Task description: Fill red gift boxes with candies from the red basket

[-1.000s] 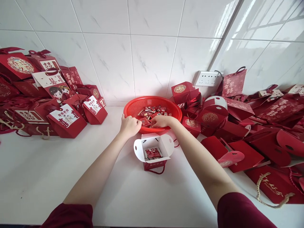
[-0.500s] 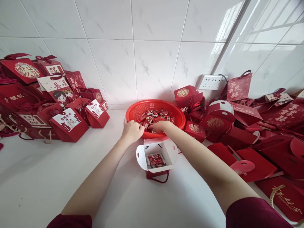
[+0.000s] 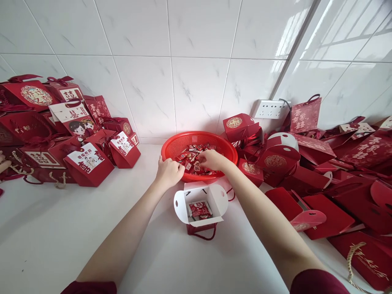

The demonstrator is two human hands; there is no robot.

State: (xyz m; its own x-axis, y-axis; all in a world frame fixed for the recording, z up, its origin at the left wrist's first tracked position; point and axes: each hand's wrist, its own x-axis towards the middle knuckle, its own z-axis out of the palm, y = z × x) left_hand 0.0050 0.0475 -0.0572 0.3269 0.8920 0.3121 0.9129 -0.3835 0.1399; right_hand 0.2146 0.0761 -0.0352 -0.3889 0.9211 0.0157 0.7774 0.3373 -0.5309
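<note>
A round red plastic basket [image 3: 174, 141] stands near the wall with many small red wrapped packets [image 3: 187, 157] in it. My left hand [image 3: 170, 173] is closed on the basket's front left rim. Over the packets, inside the basket's right part, is my right hand [image 3: 211, 160], its fingers bent together at a small packet; a pale patterned one shows by the fingertips. Just in front of the basket an open box [image 3: 200, 223], white inside with flaps spread, holds several red packets [image 3: 200, 209]. A dark red cord hangs at its front.
Red gift boxes [image 3: 88, 163] are piled on the left of the white table [image 3: 147, 261]. More boxes [image 3: 281, 157] fill the right side, below a white power strip [image 3: 271, 109] at the tiled wall. Part of another person's hand [image 3: 3, 164] shows at the left edge.
My right hand has lifted slightly among the packets, uncovering more of them. My left hand stays at the rim. The view has tilted a little, and more of the other person's hand shows.
</note>
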